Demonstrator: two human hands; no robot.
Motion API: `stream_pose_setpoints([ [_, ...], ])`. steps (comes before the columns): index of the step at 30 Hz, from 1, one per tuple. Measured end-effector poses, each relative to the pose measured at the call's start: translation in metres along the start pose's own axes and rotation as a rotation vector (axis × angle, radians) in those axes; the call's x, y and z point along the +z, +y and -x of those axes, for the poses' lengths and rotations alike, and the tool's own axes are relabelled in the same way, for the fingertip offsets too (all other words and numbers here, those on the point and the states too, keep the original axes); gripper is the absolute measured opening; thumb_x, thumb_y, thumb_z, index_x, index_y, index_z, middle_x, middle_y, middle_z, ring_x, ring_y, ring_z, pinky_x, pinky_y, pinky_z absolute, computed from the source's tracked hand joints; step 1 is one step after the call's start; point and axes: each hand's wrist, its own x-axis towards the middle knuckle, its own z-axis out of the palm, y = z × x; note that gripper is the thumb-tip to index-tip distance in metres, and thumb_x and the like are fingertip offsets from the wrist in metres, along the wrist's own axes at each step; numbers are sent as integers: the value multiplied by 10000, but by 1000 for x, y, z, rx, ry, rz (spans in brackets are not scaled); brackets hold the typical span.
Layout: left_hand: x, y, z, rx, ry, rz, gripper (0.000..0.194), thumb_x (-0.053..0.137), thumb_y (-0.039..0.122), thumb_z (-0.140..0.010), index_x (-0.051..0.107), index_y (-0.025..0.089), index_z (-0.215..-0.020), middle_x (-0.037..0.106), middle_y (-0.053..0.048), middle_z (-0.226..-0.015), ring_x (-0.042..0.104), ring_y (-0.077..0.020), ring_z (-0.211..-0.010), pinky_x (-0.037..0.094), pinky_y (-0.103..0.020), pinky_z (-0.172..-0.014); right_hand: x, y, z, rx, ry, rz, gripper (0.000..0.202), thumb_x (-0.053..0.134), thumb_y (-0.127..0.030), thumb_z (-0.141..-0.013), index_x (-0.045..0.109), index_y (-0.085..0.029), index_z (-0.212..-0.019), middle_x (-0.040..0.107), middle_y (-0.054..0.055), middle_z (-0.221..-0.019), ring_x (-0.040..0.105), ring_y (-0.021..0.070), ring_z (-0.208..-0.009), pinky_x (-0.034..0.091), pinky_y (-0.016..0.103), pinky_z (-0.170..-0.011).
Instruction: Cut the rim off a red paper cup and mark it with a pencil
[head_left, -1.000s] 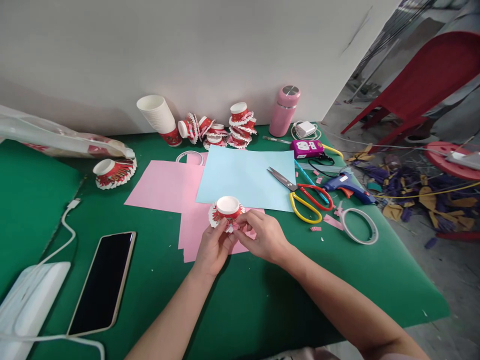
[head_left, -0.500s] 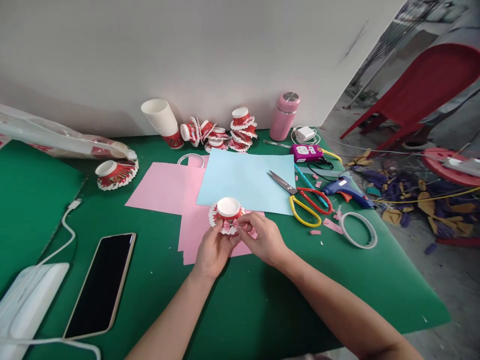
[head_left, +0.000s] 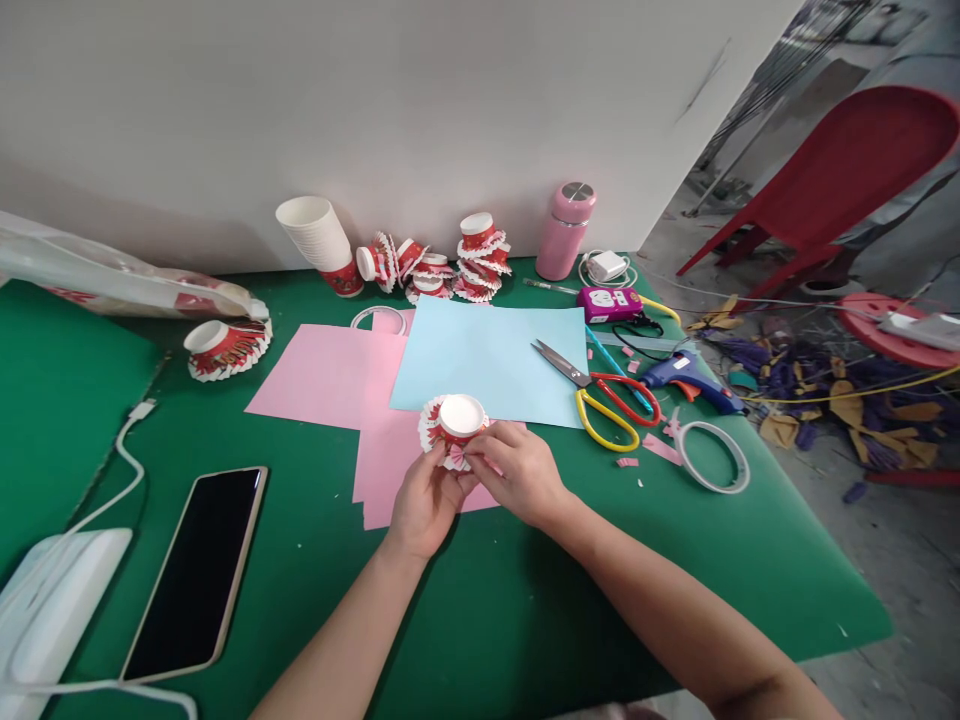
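Note:
A red-and-white paper cup (head_left: pixel 461 414) with a flared, fringed rim is upside down, its white base upward. My left hand (head_left: pixel 426 502) is closed around its lower left side. On the cup's near side sits a small pink paper bow (head_left: pixel 455 457). The fingertips of my right hand (head_left: pixel 520 472) pinch at the bow's right end; part of it is hidden behind them. Under the cup and hands lie pink paper sheets (head_left: pixel 375 455), partly covered by a light blue sheet (head_left: pixel 487 350).
To the right lie scissors (head_left: pixel 600 390), a blue glue gun (head_left: pixel 691 380), a tape roll (head_left: pixel 742 475) and pink scraps. Behind stand stacked white cups (head_left: pixel 311 230), several fringed cups (head_left: pixel 480 260) and a pink flask (head_left: pixel 566 230). At left are a phone (head_left: pixel 196 570) and a white power strip (head_left: pixel 71 590).
The cup has tilted slightly in my left hand, and my right fingers have shifted a little left along the bow. The whole view has drifted slightly.

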Motion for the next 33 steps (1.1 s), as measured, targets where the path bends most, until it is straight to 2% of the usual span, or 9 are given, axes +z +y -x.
stream_pose_setpoints([
  [11,0,-1,-1,-25,32,26,219,505,203,-830,646,162,-992,695,-53,-951,633,-151,-850,516,-257,-728,4,3,1,-25,-30,47,175,454,-173,-865,593,-192,-761,620,32,-737,572,144,-701,418,254,-656],
  [19,0,-2,-1,-9,40,12,208,504,190,-832,647,148,-977,697,-54,-943,634,-145,-835,522,-263,-744,1,-1,0,75,-46,0,157,475,-178,-852,606,-201,-769,621,22,-757,566,130,-675,412,245,-642],
  [24,2,-2,0,-5,60,24,191,536,190,-804,647,156,-955,694,-51,-950,634,-150,-844,517,-265,-756,4,-2,0,84,-19,47,146,492,-155,-829,606,-196,-748,619,22,-740,565,135,-664,415,246,-635],
  [28,3,-2,1,-16,76,61,154,538,182,-779,654,151,-876,698,-43,-881,637,-145,-762,515,-287,-763,4,-3,-1,104,-18,61,148,486,-152,-816,602,-195,-735,604,21,-709,549,135,-639,414,243,-620],
  [33,4,-1,1,-16,95,73,146,537,167,-764,656,167,-850,700,-22,-817,635,-141,-741,512,-291,-765,4,-5,-1,203,-42,-4,121,512,-155,-794,604,-197,-727,597,11,-703,533,118,-602,400,224,-571],
])
